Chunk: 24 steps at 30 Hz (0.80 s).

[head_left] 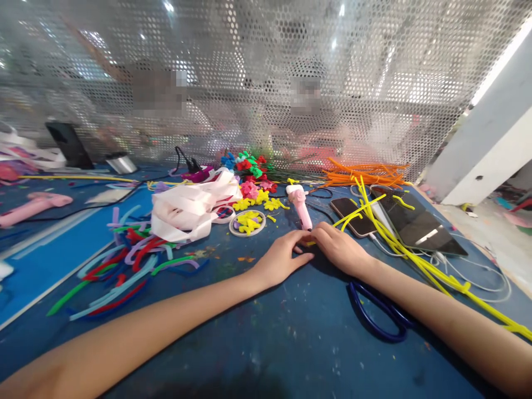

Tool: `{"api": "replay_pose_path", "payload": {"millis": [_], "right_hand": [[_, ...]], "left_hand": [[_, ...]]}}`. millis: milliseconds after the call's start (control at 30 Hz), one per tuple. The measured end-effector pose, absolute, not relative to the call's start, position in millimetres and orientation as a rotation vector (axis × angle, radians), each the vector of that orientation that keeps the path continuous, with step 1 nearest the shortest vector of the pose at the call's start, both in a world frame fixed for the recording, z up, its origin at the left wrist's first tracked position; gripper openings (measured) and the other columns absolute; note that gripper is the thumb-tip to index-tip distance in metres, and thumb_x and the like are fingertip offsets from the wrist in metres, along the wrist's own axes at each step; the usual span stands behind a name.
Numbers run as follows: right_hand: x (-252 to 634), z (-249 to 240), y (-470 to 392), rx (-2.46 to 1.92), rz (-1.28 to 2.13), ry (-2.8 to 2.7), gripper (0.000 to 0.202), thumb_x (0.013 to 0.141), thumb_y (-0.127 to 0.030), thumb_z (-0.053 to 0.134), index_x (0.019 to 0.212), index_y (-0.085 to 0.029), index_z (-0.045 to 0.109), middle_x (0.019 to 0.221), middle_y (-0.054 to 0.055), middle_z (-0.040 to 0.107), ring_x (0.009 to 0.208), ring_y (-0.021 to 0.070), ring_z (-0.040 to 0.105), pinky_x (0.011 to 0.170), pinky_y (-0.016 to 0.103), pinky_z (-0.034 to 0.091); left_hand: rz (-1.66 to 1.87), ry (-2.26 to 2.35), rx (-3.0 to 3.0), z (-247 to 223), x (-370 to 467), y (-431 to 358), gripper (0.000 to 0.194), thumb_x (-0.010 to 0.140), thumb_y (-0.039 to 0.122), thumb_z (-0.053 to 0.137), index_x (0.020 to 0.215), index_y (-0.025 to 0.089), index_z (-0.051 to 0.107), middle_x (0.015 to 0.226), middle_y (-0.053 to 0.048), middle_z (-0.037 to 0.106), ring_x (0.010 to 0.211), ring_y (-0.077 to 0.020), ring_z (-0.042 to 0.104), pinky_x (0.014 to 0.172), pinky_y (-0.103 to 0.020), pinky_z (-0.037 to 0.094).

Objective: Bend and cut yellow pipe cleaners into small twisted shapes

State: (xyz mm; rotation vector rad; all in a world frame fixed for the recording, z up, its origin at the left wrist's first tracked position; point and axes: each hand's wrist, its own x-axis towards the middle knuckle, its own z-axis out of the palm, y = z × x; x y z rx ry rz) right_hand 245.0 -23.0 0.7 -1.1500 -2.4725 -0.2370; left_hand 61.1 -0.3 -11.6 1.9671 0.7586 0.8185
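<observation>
My left hand (280,257) and my right hand (343,248) meet at the middle of the table, fingertips together. Both are closed around a small yellow piece (308,242), mostly hidden by the fingers; it looks like part of a pipe cleaner. Just beyond the fingertips stands a pink hot glue gun (300,208), its lower end near my knuckles. To the left of it, a round dish (231,226) holds yellow flower shapes (249,221), with more yellow flowers (262,199) behind. Under my right forearm lie dark blue-handled scissors (380,327).
Long yellow pipe cleaners (409,252) cross a phone (353,216) and a tablet (424,221) at right. Orange pipe cleaners (366,175) lie behind. At left are white ribbon (183,213), coloured pipe cleaners (120,277) and another pink glue gun (35,208). Perforated metal mesh (266,66) closes the back.
</observation>
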Motion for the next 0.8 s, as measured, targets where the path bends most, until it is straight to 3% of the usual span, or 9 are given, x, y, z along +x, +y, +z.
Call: {"api": "replay_pose_path", "payload": {"millis": [100,200,300,467,700,800], "right_hand": [[246.4,-2.4,-21.9,-1.198,-0.221,-2.380,0.013,0.085,-0.009,0.045,0.094,-0.015,0.052,0.091,0.008,0.058,0.085,0.0187,0.053,0.074,0.030,0.043],[246.7,-3.1,-22.5,-1.227,-0.187,-2.367,0.028,0.079,-0.013,0.055,0.107,-0.015,0.050,0.097,0.009,0.061,0.091,0.0218,0.054,0.079,0.034,0.043],[246.9,-2.8,-22.5,-1.223,-0.160,-2.349,0.026,0.084,-0.022,0.056,0.109,-0.014,0.050,0.096,0.010,0.063,0.088,0.0214,0.057,0.078,0.034,0.043],[249.4,-3.9,-19.8,-1.154,-0.065,-2.290,0.012,0.091,-0.020,0.044,0.093,-0.016,0.055,0.084,0.006,0.061,0.076,0.0157,0.056,0.068,0.026,0.043],[250.7,-6.3,-16.8,-1.020,0.162,-2.224,0.010,0.090,-0.014,0.041,0.092,-0.016,0.051,0.082,0.003,0.055,0.072,0.0120,0.052,0.064,0.023,0.043],[251.8,-3.2,-21.5,-0.903,0.064,-2.184,0.014,0.093,-0.015,0.036,0.098,-0.015,0.050,0.085,0.005,0.057,0.076,0.0127,0.053,0.066,0.024,0.045]], "left_hand": [[0.860,0.835,1.994,-13.8,69.4,6.1,0.025,0.078,0.023,0.060,0.102,0.017,0.062,0.096,-0.007,0.067,0.083,-0.0195,0.062,0.071,-0.030,0.049],[0.913,0.853,1.778,-15.9,73.9,15.5,0.018,0.079,0.024,0.058,0.093,0.015,0.063,0.082,-0.006,0.067,0.075,-0.0182,0.063,0.066,-0.028,0.049],[0.943,0.846,1.574,-16.5,73.8,20.5,0.020,0.075,0.027,0.063,0.090,0.013,0.064,0.075,-0.004,0.066,0.069,-0.0157,0.062,0.064,-0.026,0.050],[0.980,0.808,1.413,-12.6,70.9,17.3,0.023,0.070,0.030,0.070,0.085,0.013,0.064,0.073,-0.002,0.066,0.067,-0.0128,0.062,0.067,-0.025,0.050],[1.049,0.658,1.130,-8.2,71.9,13.7,0.019,0.069,0.024,0.073,0.080,0.014,0.061,0.069,0.002,0.064,0.065,-0.0088,0.060,0.068,-0.021,0.049],[1.015,0.540,1.039,-7.0,72.3,13.1,0.016,0.076,0.028,0.066,0.083,0.015,0.060,0.079,-0.002,0.066,0.075,-0.0115,0.062,0.073,-0.023,0.049]]}}
